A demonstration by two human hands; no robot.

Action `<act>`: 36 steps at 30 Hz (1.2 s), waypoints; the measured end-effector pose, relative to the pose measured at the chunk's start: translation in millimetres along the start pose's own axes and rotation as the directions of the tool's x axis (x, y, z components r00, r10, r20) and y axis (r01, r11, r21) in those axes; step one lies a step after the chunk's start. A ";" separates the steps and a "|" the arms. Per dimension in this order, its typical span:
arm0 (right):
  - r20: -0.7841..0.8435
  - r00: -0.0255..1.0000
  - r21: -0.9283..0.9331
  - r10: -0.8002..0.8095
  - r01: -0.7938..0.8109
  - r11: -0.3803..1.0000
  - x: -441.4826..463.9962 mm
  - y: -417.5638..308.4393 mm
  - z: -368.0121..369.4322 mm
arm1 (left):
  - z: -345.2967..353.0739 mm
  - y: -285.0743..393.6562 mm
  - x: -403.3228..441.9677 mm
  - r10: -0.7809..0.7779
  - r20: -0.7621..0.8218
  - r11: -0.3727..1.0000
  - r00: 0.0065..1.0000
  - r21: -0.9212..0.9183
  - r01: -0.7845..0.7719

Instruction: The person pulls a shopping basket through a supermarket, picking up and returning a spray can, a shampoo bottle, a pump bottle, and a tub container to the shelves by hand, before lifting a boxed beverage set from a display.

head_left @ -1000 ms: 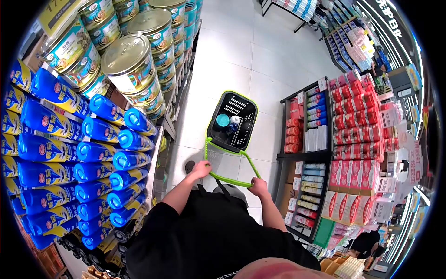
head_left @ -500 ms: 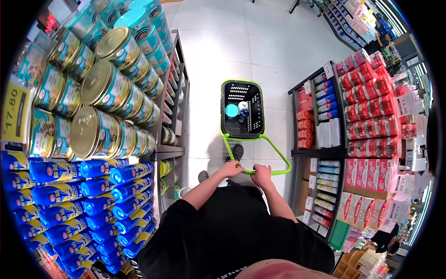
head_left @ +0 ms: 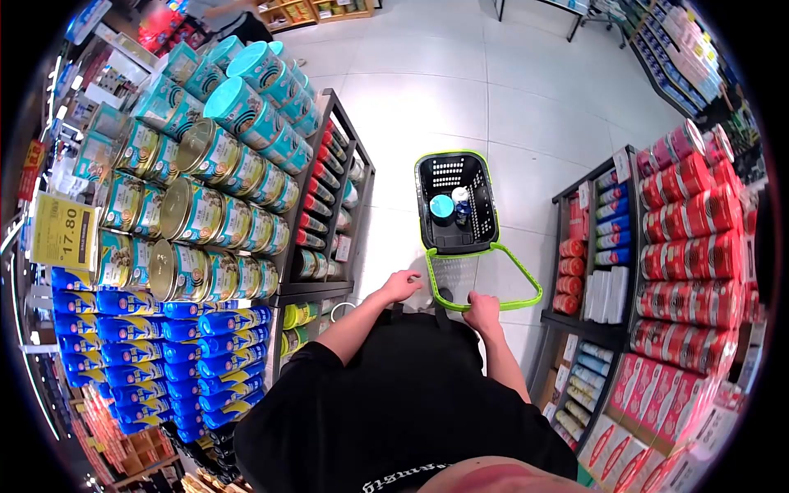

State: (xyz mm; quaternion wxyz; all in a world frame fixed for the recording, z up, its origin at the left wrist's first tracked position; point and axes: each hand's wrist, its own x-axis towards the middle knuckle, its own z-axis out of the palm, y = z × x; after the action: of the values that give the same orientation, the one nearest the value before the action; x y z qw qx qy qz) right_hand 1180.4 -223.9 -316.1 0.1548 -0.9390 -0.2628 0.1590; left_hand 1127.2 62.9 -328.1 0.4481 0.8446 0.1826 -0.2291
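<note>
Yellow price sign (head_left: 64, 232) reading "17.80", numerals turned sideways, located beside stacked tins (head_left: 226, 218), black shirt (head_left: 394, 394) bearing white lettering, not fully legible, tin label print too small to read.

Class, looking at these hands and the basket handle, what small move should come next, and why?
Perhaps the left hand should close on the green handle too: it is just off it, and the right hand alone grips the loaded basket's handle.

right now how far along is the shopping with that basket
Already in the black basket: a teal-lidded container and white and blue goods. In hand: the right hand grips the green handle; the left hand is off it. What's left: the basket has room, but whether more is wanted, I cannot tell.
</note>
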 end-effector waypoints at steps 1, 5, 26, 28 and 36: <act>-0.006 1.000 0.001 -0.010 0.010 1.000 8.0 5.5 -3.1 | -6.3 3.0 3.3 -0.044 -0.012 0.999 0.999 -0.032 0.044; -0.051 0.997 -0.005 -0.055 0.055 0.998 50.3 22.2 -14.4 | -39.3 11.4 14.9 -0.124 -0.078 0.985 0.989 -0.129 0.113; 0.206 0.976 -0.203 0.072 -0.029 0.979 304.3 74.5 -104.3 | -178.5 14.6 293.8 -0.181 -0.070 0.844 0.981 -0.523 0.118; 0.219 0.971 -0.229 0.098 -0.047 0.972 337.1 65.0 -111.5 | -200.1 6.4 328.4 -0.200 -0.025 0.801 0.980 -0.579 0.149; 0.200 0.975 -0.296 0.099 -0.036 0.954 438.8 23.7 -119.8 | -265.8 -3.2 371.8 -0.293 0.103 0.700 0.951 -0.654 0.286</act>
State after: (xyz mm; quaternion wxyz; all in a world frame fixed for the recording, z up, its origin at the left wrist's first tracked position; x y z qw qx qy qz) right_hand 1592.5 -29.9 -312.3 -0.0195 -0.9376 -0.2659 0.2231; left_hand 1492.9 326.5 -403.7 0.6751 0.5927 0.3842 -0.2131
